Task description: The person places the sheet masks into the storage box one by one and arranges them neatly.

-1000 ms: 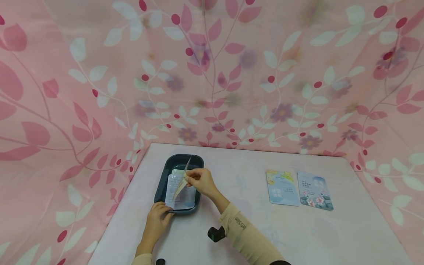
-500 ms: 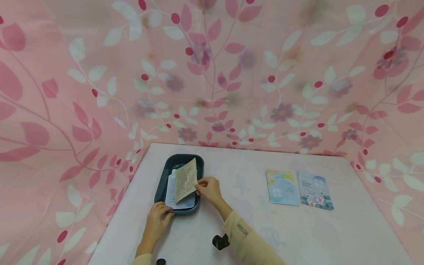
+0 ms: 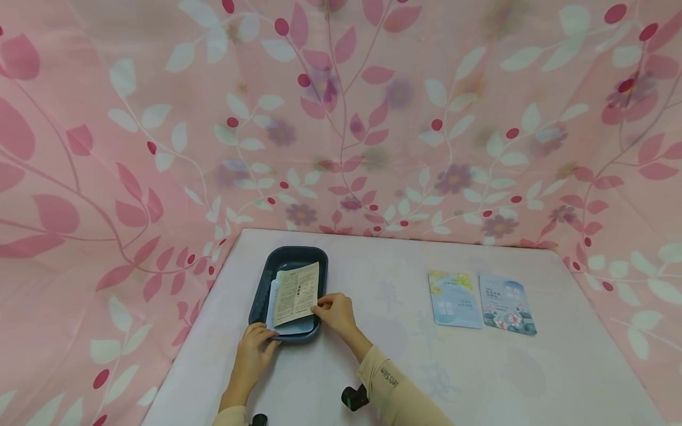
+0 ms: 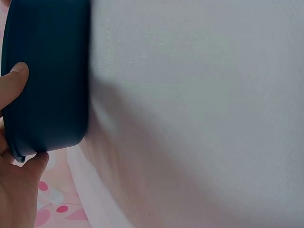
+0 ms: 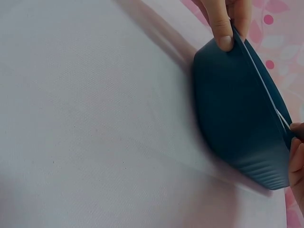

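A dark blue tray (image 3: 260,290) stands at the left of the table, with pale blue packets (image 3: 296,327) lying inside. My left hand (image 3: 250,355) grips the near left corner of its rim, and the left wrist view shows the thumb (image 4: 18,78) against the outer wall. With thumb and fingers, my right hand (image 3: 337,316) pinches the lower right corner of a beige printed packet (image 3: 297,293). That packet, covered in small print, lies slightly turned over the pale blue ones. In the right wrist view the right hand (image 5: 298,159) is at the tray's far side.
Two flat packets lie side by side to the right: a light blue one with yellow flowers (image 3: 454,305) and a grey-blue one with pink flowers (image 3: 507,305). Black wrist cameras (image 3: 354,398) show below the hands. A pink floral cloth (image 3: 341,118) hangs behind the white table (image 3: 394,355).
The beige packet, first seen nearly edge-on, has turned its printed face up and come down over the tray. My right hand has moved right and nearer. My left hand stays on the rim.
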Tool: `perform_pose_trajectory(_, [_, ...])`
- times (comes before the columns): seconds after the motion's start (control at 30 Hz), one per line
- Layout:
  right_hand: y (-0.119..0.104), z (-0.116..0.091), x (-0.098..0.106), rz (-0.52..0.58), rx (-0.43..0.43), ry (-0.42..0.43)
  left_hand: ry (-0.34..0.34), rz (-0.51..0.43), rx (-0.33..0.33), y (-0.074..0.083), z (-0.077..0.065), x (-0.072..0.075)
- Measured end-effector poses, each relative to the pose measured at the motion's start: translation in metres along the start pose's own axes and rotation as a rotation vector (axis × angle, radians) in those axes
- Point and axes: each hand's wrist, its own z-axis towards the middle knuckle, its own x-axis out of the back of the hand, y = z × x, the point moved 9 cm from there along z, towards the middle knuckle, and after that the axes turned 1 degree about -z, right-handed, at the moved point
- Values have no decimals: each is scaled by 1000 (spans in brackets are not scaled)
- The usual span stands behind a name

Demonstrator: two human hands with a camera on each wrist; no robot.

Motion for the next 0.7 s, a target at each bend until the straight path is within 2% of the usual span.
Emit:
perform_pose_trajectory(0.2, [1, 1, -1, -16, -10, -21, -24, 19, 47, -2, 0, -2])
perform_pose_trajectory(0.4, [1, -2, 3, 20, 50, -25, -22, 11, 47, -1, -1, -2])
perform_pose_trajectory(0.7, [3, -11, 30, 14, 154, 74, -19, 9, 55, 0, 0, -1])
